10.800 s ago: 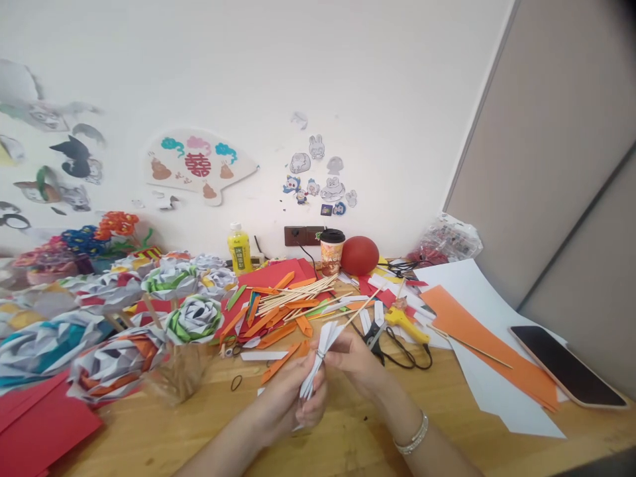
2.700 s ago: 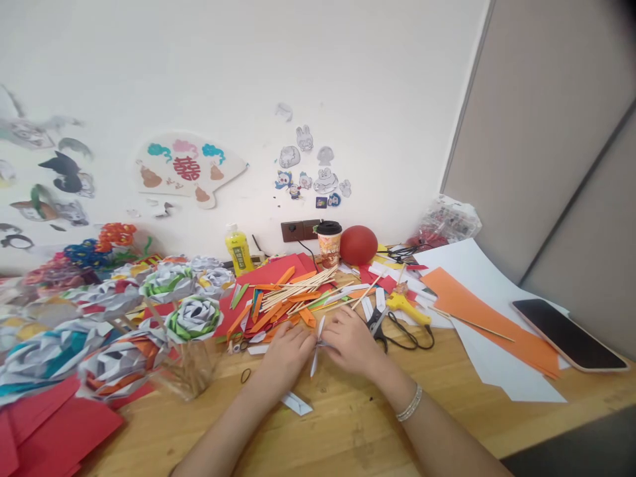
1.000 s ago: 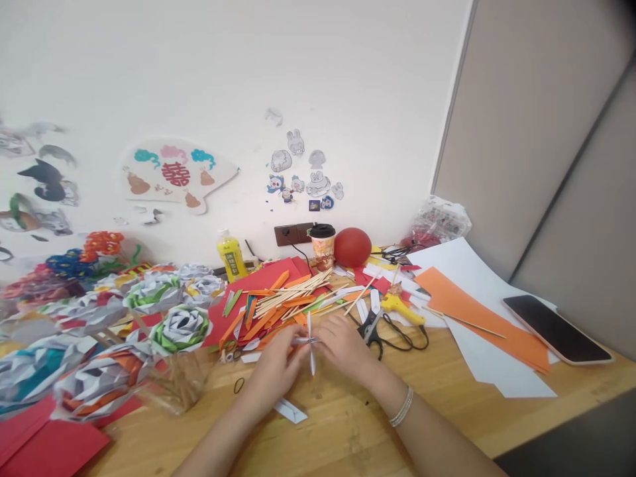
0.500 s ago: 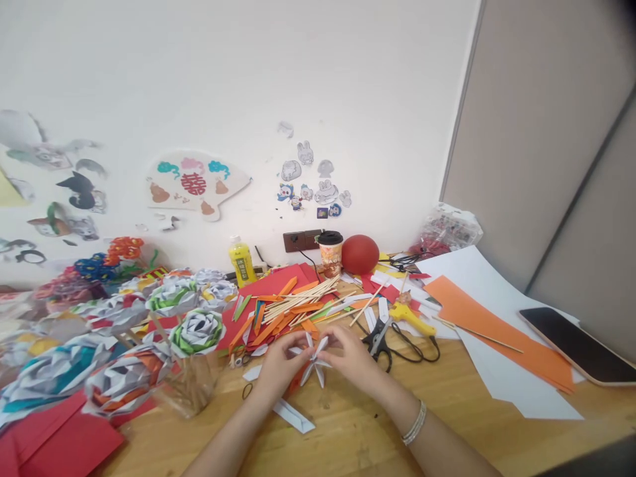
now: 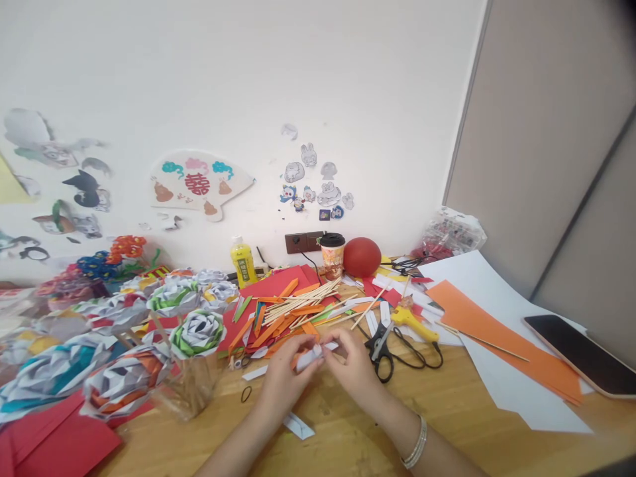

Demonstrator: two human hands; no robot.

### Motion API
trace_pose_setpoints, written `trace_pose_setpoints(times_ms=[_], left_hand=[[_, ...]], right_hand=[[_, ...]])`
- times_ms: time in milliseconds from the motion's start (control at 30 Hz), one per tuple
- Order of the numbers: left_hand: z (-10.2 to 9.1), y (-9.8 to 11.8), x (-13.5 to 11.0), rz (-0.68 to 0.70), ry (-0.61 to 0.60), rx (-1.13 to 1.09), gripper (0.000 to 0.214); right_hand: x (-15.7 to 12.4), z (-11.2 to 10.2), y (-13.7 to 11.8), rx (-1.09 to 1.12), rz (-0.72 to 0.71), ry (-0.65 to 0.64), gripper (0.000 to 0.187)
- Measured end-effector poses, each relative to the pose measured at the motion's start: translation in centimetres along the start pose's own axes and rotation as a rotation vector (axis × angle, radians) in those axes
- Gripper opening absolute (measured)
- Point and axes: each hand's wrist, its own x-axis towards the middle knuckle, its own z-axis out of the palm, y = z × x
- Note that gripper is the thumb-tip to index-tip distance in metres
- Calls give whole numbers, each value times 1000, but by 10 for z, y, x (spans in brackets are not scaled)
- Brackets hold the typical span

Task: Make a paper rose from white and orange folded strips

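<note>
Between my hands, a little above the wooden table, is a piece of folded white paper (image 5: 309, 358). My left hand (image 5: 285, 374) pinches its left side with thumb and fingers. On its right side, the fingertips of my right hand (image 5: 352, 364) grip it near a pointed end. My fingers cover part of the folds. A folded white paper strip (image 5: 299, 426) lies on the table below my left wrist. Just beyond my hands spreads a pile of orange paper strips (image 5: 271, 331) and wooden sticks (image 5: 303, 305).
Black scissors (image 5: 381, 351) and a yellow glue gun (image 5: 415, 322) with its cord lie right of my hands. Paper flowers (image 5: 197, 333) stand in a clear cup at left. Orange sheets (image 5: 501, 344), white paper (image 5: 527, 404) and a phone (image 5: 581, 351) lie at right. A lidded cup (image 5: 332, 255) stands behind.
The white paper piece has turned in my hands; its spread points, seen pointing down before, are now mostly hidden. My hands have closed in around it and shifted slightly.
</note>
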Motion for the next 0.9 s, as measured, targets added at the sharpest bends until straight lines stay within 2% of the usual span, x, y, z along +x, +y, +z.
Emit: trace_pose_setpoints(times_ms=[100,200,300,367,433,500,633,800,900], left_hand=[[0,5,0,-110,-46,-49,17],[-2,7,2,-229,-70,-122,20],[-2,5,4,-306,-64,-161,23],[-1,3,5,-327,-92,-160,23],[-1,1,5,-307,-157,-136,20],[-1,0,5,-223,-208,-80,16],[-4,0,3,21,-153,58,13],[-6,-1,1,122,-15,155,12],[-5,-2,-1,196,12,180,15]], right_hand=[[1,-1,-5,46,33,-4,7],[3,-3,-6,227,221,-22,7],[4,-5,-1,388,383,-104,13],[5,-7,4,381,394,-167,13],[5,-9,6,259,333,-200,12],[5,-10,5,83,193,-186,14],[5,-12,-5,-130,-129,-157,17],[0,-10,-8,-173,-227,-92,22],[-2,-8,-7,-160,-254,-63,24]])
